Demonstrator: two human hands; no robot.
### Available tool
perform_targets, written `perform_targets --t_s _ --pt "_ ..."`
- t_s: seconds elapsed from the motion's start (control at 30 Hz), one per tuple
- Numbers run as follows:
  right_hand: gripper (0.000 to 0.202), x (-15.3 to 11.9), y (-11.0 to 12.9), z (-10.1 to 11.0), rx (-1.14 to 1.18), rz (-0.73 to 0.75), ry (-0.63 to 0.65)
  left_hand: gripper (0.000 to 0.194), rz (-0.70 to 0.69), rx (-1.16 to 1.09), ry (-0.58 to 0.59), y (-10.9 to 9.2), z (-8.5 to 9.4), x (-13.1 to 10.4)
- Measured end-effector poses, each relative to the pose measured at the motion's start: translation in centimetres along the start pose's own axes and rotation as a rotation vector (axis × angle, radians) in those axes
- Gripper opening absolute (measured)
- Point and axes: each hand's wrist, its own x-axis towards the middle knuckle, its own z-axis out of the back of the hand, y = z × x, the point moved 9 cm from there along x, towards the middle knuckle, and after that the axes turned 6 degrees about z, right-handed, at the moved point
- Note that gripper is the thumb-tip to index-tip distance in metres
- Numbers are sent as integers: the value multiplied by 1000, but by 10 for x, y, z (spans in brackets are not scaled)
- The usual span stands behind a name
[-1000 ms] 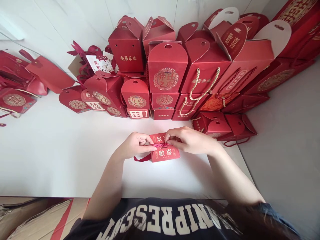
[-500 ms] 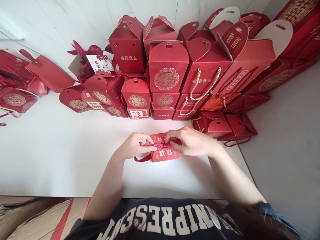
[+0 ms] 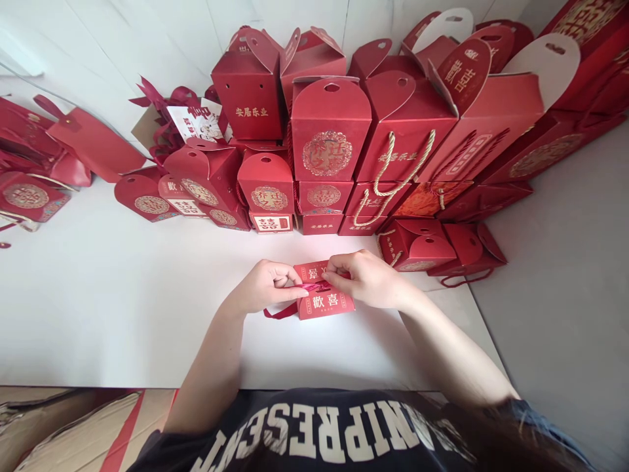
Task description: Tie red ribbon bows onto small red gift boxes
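A small red box (image 3: 327, 303) with white characters lies on the white table in front of me. Dark pink ribbon (image 3: 314, 286) crosses its top, and a loop of it sticks out at the box's left side. My left hand (image 3: 270, 285) pinches the ribbon between thumb and index finger at the box's left. From the right, my right hand (image 3: 361, 278) has its fingers closed on the ribbon near the box's top, partly covering the far flap. The ribbon's exact path under my fingers is hidden.
Stacked red gift boxes (image 3: 331, 131) line the table's back against the wall. Several red bags (image 3: 93, 144) lie at the far left. Two low boxes (image 3: 417, 244) stand behind my right wrist. Cardboard (image 3: 73, 432) lies below the table's front edge at left.
My right hand has shifted slightly, its fingertips now closer to the middle of the box, and the right forearm has moved a little left. My left hand keeps its pinch.
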Motion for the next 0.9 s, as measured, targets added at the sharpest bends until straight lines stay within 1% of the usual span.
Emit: perform_targets --t_s 0.1,0.2,0.3,0.43,0.53,0.6,0.73,0.8,0.83,0.9 --pt "33 1 -10 -1 51 -95 -39 32 -25 25 3 -4 0 -1" --pt "34 0 -15 -2 103 -159 -38 32 -32 26 15 -7 -1 -1" --pt "35 -1 -19 -5 177 -196 -16 33 -19 2 12 -5 0 -1" --pt "39 -5 -30 -14 329 -255 49 37 19 -46 22 1 1 0" --pt "40 -7 -36 -17 429 -247 77 38 59 -81 73 5 -1 0" --pt "41 -7 -39 -20 517 -227 123 36 64 -101 122 5 -2 -1" --pt "44 -9 -46 -25 693 -221 215 33 57 -72 268 5 -3 -6" --pt "44 -10 -49 -24 723 -223 218 30 3 -12 297 1 1 -10" --pt "43 -10 -49 -24 725 -224 214 27 -49 20 278 -5 5 -12" --pt "41 -10 -49 -23 718 -229 198 17 -197 76 201 -22 13 -16"
